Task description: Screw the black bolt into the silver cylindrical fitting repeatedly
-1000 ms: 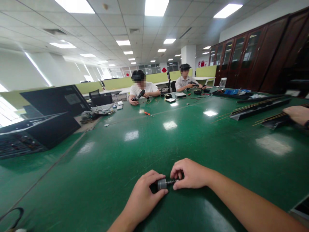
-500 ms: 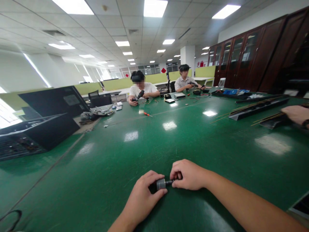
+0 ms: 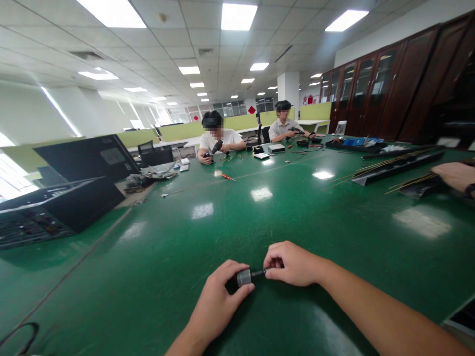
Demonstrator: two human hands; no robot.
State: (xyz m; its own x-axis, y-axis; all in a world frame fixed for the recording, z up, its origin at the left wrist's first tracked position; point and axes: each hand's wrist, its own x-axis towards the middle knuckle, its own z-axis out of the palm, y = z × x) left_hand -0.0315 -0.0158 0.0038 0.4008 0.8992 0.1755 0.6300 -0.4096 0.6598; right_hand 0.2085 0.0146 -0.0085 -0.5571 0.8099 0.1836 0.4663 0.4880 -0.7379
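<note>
Low in the head view, a short grey metal cylinder with a thin dark shaft (image 3: 245, 278) is held just above or on the green table; I cannot tell if it touches the surface. My left hand (image 3: 217, 296) curls round the wide grey end, thumb in front and fingers behind. My right hand (image 3: 291, 264) pinches the far tip of the dark shaft between thumb and fingertips. Whether a separate small piece sits in that pinch is hidden by the fingers.
On the green table (image 3: 178, 237), an opened black computer case (image 3: 55, 212) stands left. A red screwdriver (image 3: 227, 177) lies farther off. Black metal channels (image 3: 397, 168) with thin rods lie at right, near another person's hand (image 3: 454, 175). Two people (image 3: 232, 138) sit opposite, holding power tools.
My left hand has shifted slightly left with the cylinder. My right hand's fingers have moved out toward the shaft's tip, so more of the dark shaft shows between my hands.
</note>
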